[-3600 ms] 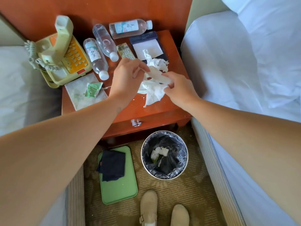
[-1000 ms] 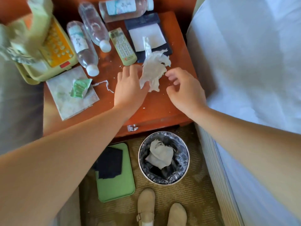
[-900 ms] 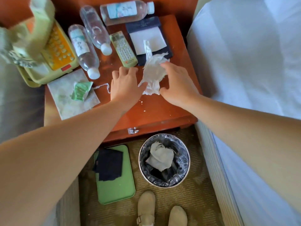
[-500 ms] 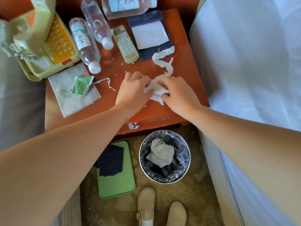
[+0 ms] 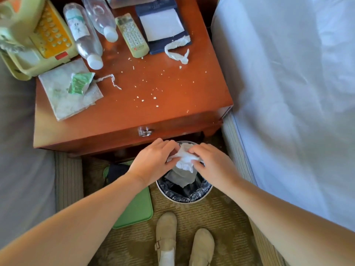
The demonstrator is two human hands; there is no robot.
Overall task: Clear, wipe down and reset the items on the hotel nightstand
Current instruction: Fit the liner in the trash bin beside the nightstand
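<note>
The nightstand (image 5: 134,116) is wedged between two beds: the white-sheeted bed (image 5: 288,93) runs along its right edge and a grey bed (image 5: 19,169) along its left. The near half of its top is open except for scattered crumbs (image 5: 146,87); the far half is crowded. The floor in front is a narrow strip of carpet, occupied by a waste bin (image 5: 184,199), a green tray (image 5: 138,210) and the person's shoes (image 5: 166,237).

The crumpled tissue (image 5: 184,160) is off the nightstand, held directly above the bin. The left hand (image 5: 153,166) grips it from the left and the right hand (image 5: 213,166) from the right, with the fingers of both curled into the wad.

The bin has a dark liner and contains a greyish crumpled tissue. The tray, left of the bin, carries a dark cloth (image 5: 117,171) at its far end.

Remaining on the top:
- a twisted tissue strip (image 5: 175,51) touching the notepad (image 5: 161,25)
- a remote (image 5: 132,35)
- bottles (image 5: 84,35) lying flat
- a telephone (image 5: 38,35)
- a stained napkin (image 5: 63,100) with a green wrapper (image 5: 80,83) on it
</note>
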